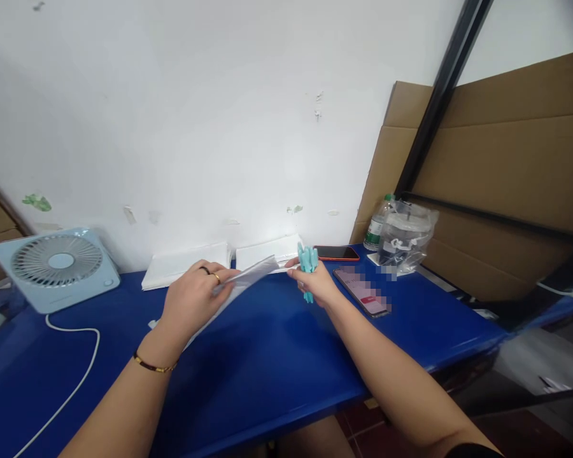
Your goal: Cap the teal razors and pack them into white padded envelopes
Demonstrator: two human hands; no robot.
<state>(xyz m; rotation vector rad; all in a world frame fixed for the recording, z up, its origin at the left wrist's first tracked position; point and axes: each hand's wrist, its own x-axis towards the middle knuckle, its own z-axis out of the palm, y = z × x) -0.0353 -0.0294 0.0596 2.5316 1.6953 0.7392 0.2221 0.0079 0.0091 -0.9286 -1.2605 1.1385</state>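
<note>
Over the blue table (pixel 267 369), left hand (pixel 193 296) pinches a plastic bag (pixel 254 272) slanting away rightward; right hand (pixel 321 283) grips upright teal pieces (pixel 308 259).

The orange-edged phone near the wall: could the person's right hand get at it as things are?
Probably yes: the orange-edged phone lies just beyond the right hand, with nothing seen blocking the way. The teal bundle in that hand might make gripping the phone awkward, though.

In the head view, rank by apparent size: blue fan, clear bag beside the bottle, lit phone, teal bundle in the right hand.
1. Blue fan
2. Clear bag
3. Lit phone
4. Teal bundle, partly hidden by the right hand
</note>
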